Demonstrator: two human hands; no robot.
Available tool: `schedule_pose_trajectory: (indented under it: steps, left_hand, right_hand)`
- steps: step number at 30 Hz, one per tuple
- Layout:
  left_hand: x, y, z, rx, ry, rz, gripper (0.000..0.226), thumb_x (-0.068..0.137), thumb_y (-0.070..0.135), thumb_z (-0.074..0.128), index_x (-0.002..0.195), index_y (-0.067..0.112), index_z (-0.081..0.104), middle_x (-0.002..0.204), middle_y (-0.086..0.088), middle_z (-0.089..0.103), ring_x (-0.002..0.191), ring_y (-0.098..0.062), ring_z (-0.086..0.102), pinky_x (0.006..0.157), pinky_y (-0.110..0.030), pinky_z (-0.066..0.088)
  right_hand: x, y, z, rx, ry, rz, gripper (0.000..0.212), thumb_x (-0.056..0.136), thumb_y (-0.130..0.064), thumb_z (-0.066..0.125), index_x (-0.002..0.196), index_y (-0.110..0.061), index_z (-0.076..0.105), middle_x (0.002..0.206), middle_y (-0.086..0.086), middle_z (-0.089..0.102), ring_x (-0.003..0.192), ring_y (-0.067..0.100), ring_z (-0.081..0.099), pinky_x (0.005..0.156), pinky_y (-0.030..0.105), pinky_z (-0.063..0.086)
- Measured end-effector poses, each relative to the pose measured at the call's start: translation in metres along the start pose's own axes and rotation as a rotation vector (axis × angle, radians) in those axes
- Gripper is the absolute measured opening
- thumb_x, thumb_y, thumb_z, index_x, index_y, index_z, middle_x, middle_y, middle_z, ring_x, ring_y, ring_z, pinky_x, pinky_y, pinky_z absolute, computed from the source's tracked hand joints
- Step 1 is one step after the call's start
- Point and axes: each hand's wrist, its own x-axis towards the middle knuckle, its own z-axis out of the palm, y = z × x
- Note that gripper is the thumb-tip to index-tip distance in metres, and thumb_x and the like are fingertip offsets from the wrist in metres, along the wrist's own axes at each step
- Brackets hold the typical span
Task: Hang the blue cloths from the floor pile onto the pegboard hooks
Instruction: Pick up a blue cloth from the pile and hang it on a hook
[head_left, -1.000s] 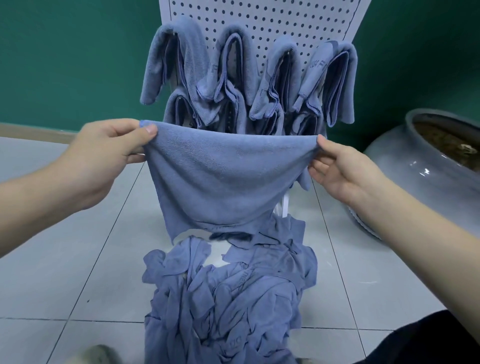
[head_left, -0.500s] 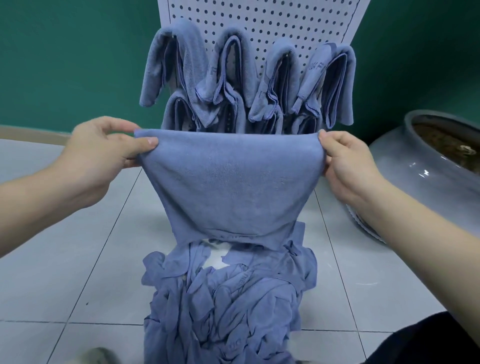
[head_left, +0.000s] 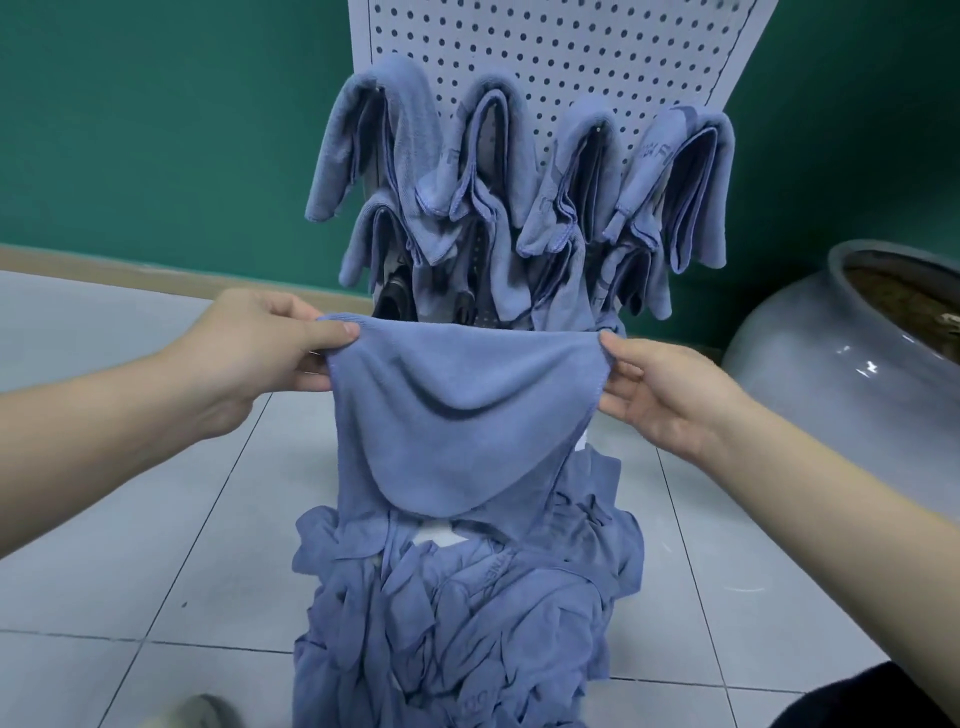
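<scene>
1. Presently the left hand (head_left: 260, 358) is pinching one top corner of a blue cloth (head_left: 462, 415), thumb over the hem and fingers curled behind it.
2. Opposite, the right hand (head_left: 670, 395) is pinching the other top corner in the same way, fingers closed on the edge.
3. Between the two grips the cloth is hanging in front of the pegboard (head_left: 571, 57), below its lower row of hung cloths (head_left: 519, 182) and above the floor pile (head_left: 462, 613). Its upper edge is sagging in the middle, and a folded front flap is drooping in a rounded curve.
4. Handling judgement: the fabric is appearing light, soft and limp, with no stiffness of its own; it is unlikely to slip from a firm pinch, and nothing about it looks fragile.
5. Recommended hold: the two top corners or the hem between them, kept taut so the fold line is staying straight for draping over a hook.
6. Hooks themselves are hidden under the hung cloths; which one is free cannot be told.
7. Progress judgement: two rows on the pegboard are carrying cloths, while the floor pile at its foot is remaining large.
8. Right of the pegboard, a grey glazed jar (head_left: 841, 358) is standing on the tiled floor (head_left: 130, 519), well apart from the cloth.
</scene>
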Motion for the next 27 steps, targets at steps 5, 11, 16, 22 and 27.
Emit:
schedule_pose_trajectory:
  steps: [5,11,16,22,27]
  left_hand:
    - [-0.026,0.006,0.023,-0.051,-0.071,0.019,0.018,0.087,0.012,0.079,0.078,0.004,0.065,0.083,-0.019,0.072,0.071,-0.024,0.068,0.061,-0.026,0.062]
    - [-0.053,0.003,0.047,-0.034,-0.148,0.066,0.018,0.089,0.012,0.077,0.075,0.006,0.067,0.081,-0.016,0.078,0.072,-0.019,0.073,0.067,-0.027,0.062]
    - [-0.064,-0.001,0.058,-0.015,-0.168,0.103,0.016,0.089,0.014,0.078,0.077,0.007,0.068,0.08,-0.018,0.076,0.064,-0.017,0.071,0.066,-0.023,0.062]
    - [-0.073,-0.001,0.063,0.059,-0.203,0.177,0.013,0.088,0.018,0.078,0.081,0.009,0.072,0.077,-0.018,0.075,0.071,-0.025,0.076,0.057,-0.016,0.056]
    - [-0.076,-0.008,0.066,0.054,-0.236,0.206,0.009,0.091,0.019,0.074,0.086,0.011,0.075,0.081,-0.014,0.077,0.079,-0.027,0.077,0.08,-0.039,0.064]
  right_hand:
    - [-0.032,0.007,0.028,-0.025,0.01,-0.2,0.013,0.102,-0.015,0.063,0.106,-0.004,0.068,0.1,0.009,0.078,0.087,0.02,0.075,0.078,0.033,0.064]
    - [-0.057,0.023,0.052,-0.2,-0.032,-0.308,0.017,0.097,-0.014,0.069,0.082,-0.008,0.072,0.1,0.026,0.075,0.085,0.028,0.068,0.085,0.048,0.061]
    - [-0.068,0.041,0.059,-0.304,-0.066,-0.326,0.017,0.095,-0.016,0.073,0.078,-0.015,0.076,0.094,0.028,0.074,0.093,0.039,0.073,0.094,0.06,0.056]
    - [-0.077,0.05,0.061,-0.283,-0.14,-0.321,0.012,0.097,-0.013,0.069,0.093,-0.01,0.081,0.091,0.01,0.08,0.093,0.027,0.078,0.094,0.048,0.06]
    - [-0.082,0.056,0.061,-0.241,-0.151,-0.309,0.016,0.099,-0.011,0.065,0.099,-0.009,0.08,0.092,0.007,0.081,0.092,0.022,0.078,0.088,0.035,0.061]
